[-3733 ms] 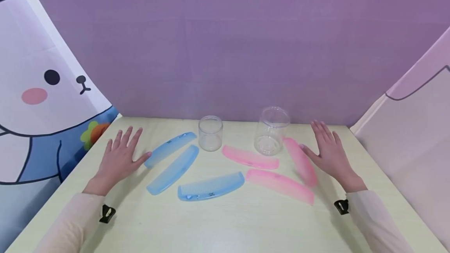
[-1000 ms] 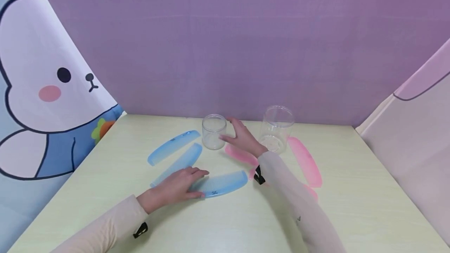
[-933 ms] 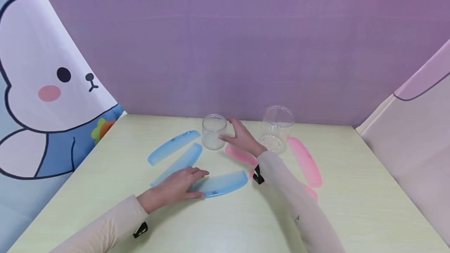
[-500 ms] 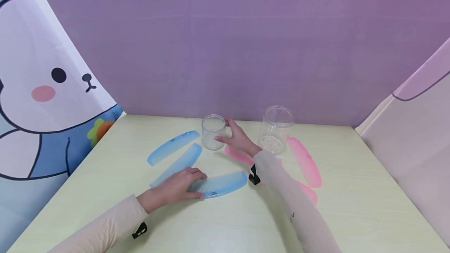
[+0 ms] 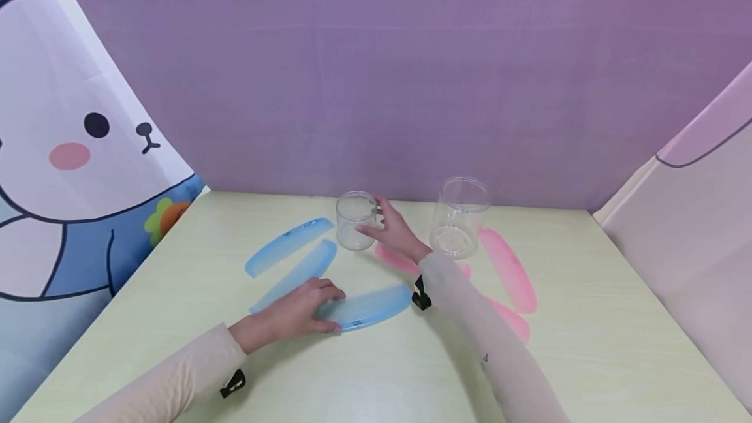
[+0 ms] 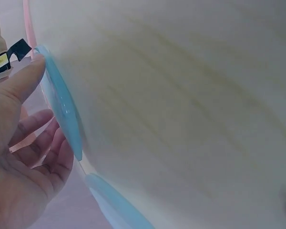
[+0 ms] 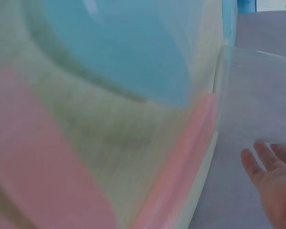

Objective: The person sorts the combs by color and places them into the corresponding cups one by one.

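My left hand (image 5: pixel 296 312) pinches one end of a blue comb (image 5: pixel 376 307), which lies flat on the table. Its thumb is at the comb's spine and its fingers are on the toothed side, as the left wrist view also shows. My right hand (image 5: pixel 397 235) reaches round the right side of a small clear jar (image 5: pixel 351 217). The thumb overlaps the jar's front and the index finger is close to its rim. In the right wrist view, the fingertips (image 7: pixel 250 157) stand right at the jar's wall, loosely spread; the thumb is hidden there.
Two more blue combs (image 5: pixel 288 247) lie left of the small jar. A taller clear jar (image 5: pixel 461 214) stands to the right, near pink combs (image 5: pixel 508 269) partly covered by the right sleeve. A purple cloth (image 5: pixel 376 83) hangs behind the table (image 5: pixel 376 377).
Both hands have come in from the table's sides, the left to the near blue comb. In the last second my right hand has edged left, closer round the small jar; the left hand has stayed put.
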The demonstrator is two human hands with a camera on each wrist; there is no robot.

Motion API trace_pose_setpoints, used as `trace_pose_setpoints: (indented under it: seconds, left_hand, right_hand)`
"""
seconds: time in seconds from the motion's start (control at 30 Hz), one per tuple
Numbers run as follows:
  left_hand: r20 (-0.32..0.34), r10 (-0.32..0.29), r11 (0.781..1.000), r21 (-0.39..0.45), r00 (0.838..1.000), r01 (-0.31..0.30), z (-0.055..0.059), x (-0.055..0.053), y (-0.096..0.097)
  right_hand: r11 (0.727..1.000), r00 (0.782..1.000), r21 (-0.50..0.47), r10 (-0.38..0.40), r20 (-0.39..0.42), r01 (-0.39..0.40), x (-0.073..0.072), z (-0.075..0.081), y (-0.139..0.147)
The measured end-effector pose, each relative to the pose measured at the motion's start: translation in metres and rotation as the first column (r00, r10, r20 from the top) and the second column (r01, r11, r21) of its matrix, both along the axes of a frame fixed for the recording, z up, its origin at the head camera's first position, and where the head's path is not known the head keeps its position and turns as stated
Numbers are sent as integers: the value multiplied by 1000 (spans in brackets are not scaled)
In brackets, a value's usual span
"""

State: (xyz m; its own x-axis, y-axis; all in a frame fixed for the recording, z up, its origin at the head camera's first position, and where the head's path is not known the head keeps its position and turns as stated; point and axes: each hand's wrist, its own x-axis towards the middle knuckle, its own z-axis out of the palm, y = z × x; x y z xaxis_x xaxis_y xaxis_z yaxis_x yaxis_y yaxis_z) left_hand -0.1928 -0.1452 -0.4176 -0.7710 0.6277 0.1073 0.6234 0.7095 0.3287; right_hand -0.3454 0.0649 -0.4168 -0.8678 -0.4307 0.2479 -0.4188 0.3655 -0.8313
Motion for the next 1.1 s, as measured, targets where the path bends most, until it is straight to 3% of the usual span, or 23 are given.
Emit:
trace_pose_setpoints:
  seconds: [0.4, 0.7, 1.1]
  left_hand:
    - [35, -1, 998, 62, 999, -1, -1, -5, 1]
    - [90, -28, 991, 135, 996, 16, -3, -10, 0]
    - [221, -76, 969, 245, 972, 20, 5, -19, -8]
  right_hand:
    - [1000, 999, -22, 6, -41, -7, -5, -5, 0]
    - [1000, 1000, -9, 23, -18, -23, -4, -5, 0]
    - [1000, 999, -3, 23, -23, -23, -4, -4, 1]
